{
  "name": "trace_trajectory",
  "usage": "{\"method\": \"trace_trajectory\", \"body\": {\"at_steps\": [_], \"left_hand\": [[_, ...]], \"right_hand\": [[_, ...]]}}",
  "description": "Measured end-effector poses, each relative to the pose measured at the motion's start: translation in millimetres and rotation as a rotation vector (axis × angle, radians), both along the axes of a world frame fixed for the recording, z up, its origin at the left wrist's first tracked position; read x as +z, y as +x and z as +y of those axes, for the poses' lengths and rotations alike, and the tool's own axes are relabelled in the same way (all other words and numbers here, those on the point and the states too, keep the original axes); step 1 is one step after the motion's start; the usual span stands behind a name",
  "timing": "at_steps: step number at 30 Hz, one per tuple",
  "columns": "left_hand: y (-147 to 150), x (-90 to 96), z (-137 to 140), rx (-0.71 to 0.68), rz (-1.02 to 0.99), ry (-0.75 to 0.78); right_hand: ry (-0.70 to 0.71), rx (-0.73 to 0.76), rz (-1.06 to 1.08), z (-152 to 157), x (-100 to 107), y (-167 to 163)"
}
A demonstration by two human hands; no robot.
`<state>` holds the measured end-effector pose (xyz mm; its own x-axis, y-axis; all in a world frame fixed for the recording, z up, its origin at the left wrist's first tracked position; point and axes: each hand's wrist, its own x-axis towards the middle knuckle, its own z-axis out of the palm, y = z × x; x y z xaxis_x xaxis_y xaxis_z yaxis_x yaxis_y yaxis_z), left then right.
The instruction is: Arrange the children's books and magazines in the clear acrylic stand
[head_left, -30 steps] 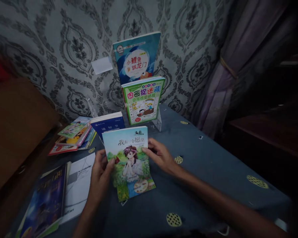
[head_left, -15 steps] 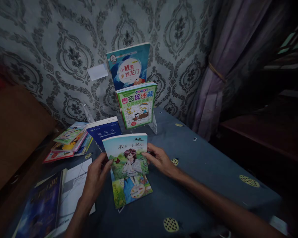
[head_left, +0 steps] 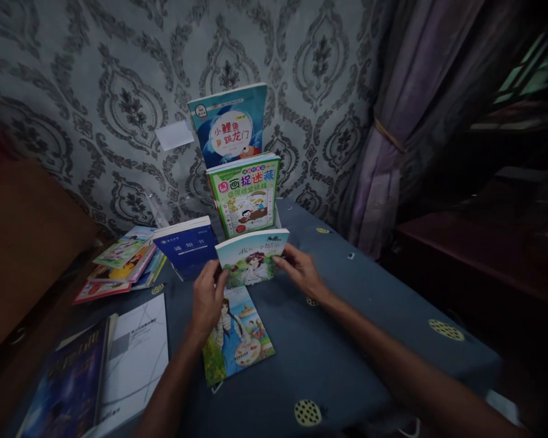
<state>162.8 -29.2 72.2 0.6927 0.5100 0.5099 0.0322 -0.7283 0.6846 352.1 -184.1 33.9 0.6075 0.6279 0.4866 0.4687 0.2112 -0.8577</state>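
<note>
Between my two hands is a thin paperback book (head_left: 253, 261) with a girl on a green and pale-blue cover, tilted back. My left hand (head_left: 209, 299) grips its left edge, thumb in front. On the right edge, my right hand (head_left: 302, 272) pinches it the same way. Below it a second illustrated book (head_left: 237, 334), showing a girl in a blue dress, lies flat on the table. Just behind stand a green-bordered picture book (head_left: 249, 198) and, to its left, a dark blue book (head_left: 187, 246). A teal book (head_left: 231, 125) rises at the back.
A clear stand (head_left: 155, 210) shows behind the blue book. Several colourful books (head_left: 123, 261) are stacked at the left. Nearer, a dark blue book (head_left: 68, 383) overlaps a white one (head_left: 137, 353). The patterned tablecloth (head_left: 369, 322) reaches the right edge; a tied curtain (head_left: 383, 121) hangs beyond.
Both hands have moved the held book forward and to the right, tilting its top back. More of the book lying beneath now shows. The view has shifted slightly.
</note>
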Motion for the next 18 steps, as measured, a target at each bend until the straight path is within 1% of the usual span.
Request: {"method": "trace_trajectory", "body": {"at_steps": [4,7,8,10,14,16,18], "left_hand": [[2,-12.9,5,-0.005,0.016,-0.067],[2,-22.3,8,-0.032,0.055,-0.134],[2,-24.2,8,-0.043,0.057,-0.154],[2,-25.5,7,-0.065,0.053,-0.181],[3,-23.8,1,-0.134,0.058,-0.256],[4,-23.5,-3,-0.183,0.069,-0.335],[5,-22.5,-5,-0.213,0.076,-0.392]], "right_hand": [[-0.009,0.025,0.058,1,-4,-3],[-0.008,0.062,0.087,0,1,-4],[-0.004,0.058,0.083,0,5,-5],[0.033,0.004,0.07,-1,19,-6],[0.179,-0.16,0.077,1,49,-11],[0.215,-0.184,0.124,4,56,-13],[0.233,-0.159,0.194,7,59,-12]]}}
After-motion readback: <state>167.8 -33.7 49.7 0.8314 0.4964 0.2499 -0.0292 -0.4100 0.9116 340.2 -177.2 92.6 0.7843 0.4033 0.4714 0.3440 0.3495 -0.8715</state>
